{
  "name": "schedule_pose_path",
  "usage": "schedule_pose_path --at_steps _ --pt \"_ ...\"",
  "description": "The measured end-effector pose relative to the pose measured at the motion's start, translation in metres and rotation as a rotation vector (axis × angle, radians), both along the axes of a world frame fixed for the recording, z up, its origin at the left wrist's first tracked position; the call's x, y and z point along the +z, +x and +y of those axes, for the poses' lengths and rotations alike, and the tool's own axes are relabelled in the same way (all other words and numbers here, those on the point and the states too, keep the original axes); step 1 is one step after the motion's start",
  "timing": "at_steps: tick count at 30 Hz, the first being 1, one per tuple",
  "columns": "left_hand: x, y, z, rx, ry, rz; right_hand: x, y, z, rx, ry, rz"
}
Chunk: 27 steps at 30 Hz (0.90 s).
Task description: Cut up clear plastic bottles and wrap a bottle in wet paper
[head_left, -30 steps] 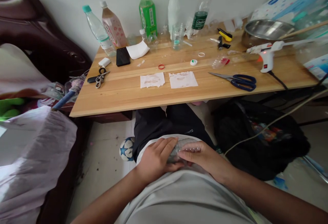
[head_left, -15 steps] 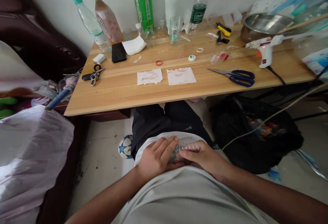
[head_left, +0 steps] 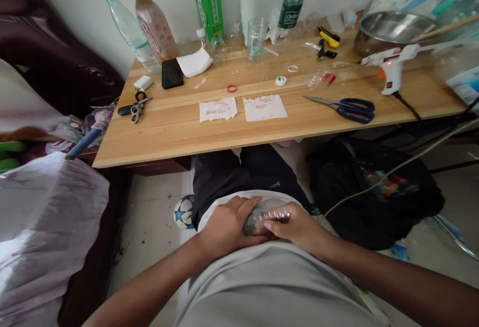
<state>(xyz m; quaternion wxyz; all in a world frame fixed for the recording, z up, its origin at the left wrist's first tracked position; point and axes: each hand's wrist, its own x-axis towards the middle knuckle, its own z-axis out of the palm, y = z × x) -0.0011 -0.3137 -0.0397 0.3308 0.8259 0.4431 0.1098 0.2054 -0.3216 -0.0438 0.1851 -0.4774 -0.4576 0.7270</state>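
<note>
A clear, ribbed piece of plastic bottle (head_left: 258,218) lies sideways close to my body, above my lap. My left hand (head_left: 229,225) wraps round its left end, with the thumb on the near side and the fingers over the far side. My right hand (head_left: 295,227) grips its right end, thumb on top. Part of the plastic is hidden behind my fingers. Across from my hands, two torn pieces of white paper (head_left: 265,108) with brownish marks lie on the wooden table (head_left: 168,142).
Blue-handled scissors (head_left: 355,110), a glue gun (head_left: 392,70) with its red light lit, and a metal bowl (head_left: 396,25) stand to the right. Several bottles line the wall, among them a green one (head_left: 209,8). A black bag (head_left: 374,197) and a ball (head_left: 184,212) are on the floor.
My left hand's fingers have shifted on the plastic, so more of its left part shows. My right hand keeps its grip. The view has tilted slightly.
</note>
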Motion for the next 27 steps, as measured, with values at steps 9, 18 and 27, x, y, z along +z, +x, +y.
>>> schedule_pose_path --at_steps 9,18,27 --pt "-0.015 0.004 -0.005 -0.08 0.121 0.021 0.002 0.001 -0.002 0.1 0.029 -0.029" --pt "-0.014 0.011 -0.002 -0.143 0.092 0.082 0.004 -0.001 -0.003 0.169 0.094 -0.096" --pt "0.014 0.001 0.006 -0.046 -0.003 0.002 0.01 0.004 -0.003 0.208 0.217 -0.005"
